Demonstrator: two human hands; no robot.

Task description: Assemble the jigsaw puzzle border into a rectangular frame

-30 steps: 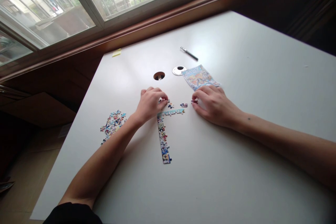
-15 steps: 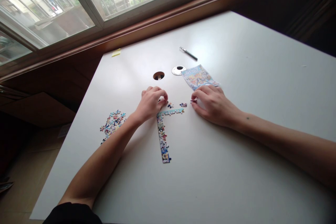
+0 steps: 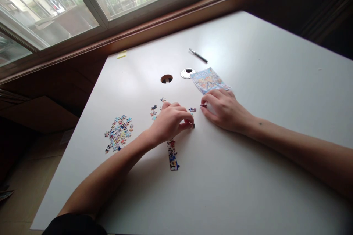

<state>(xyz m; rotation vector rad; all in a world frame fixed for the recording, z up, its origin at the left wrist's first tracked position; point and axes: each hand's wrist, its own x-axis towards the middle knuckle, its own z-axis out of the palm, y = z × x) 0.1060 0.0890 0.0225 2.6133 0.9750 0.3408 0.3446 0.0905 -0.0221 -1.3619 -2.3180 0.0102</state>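
My left hand [image 3: 174,122] pinches a small dark puzzle piece [image 3: 193,126] above the white table. Beneath that hand lies a joined strip of puzzle pieces [image 3: 173,156]; its upper part and the row across its top are mostly hidden. Between thumb and forefinger of my right hand [image 3: 222,109] is a reddish puzzle piece [image 3: 203,106], close to the tabletop. A loose puzzle piece [image 3: 192,109] rests between the two hands. Several more loose pieces [image 3: 153,112] lie just left of my left hand.
A pile of puzzle pieces [image 3: 119,132] is spread on the left of the table [image 3: 226,183]. Beyond my hands are a picture sheet [image 3: 208,80], a round metal cover [image 3: 185,73], a cable hole [image 3: 166,79], a pen [image 3: 198,55] and a yellow note [image 3: 121,54].
My left hand has moved right and nearer, over the joined strip, with a piece now showing at its fingertips. Loose pieces behind it have come into view. My right hand has barely moved.
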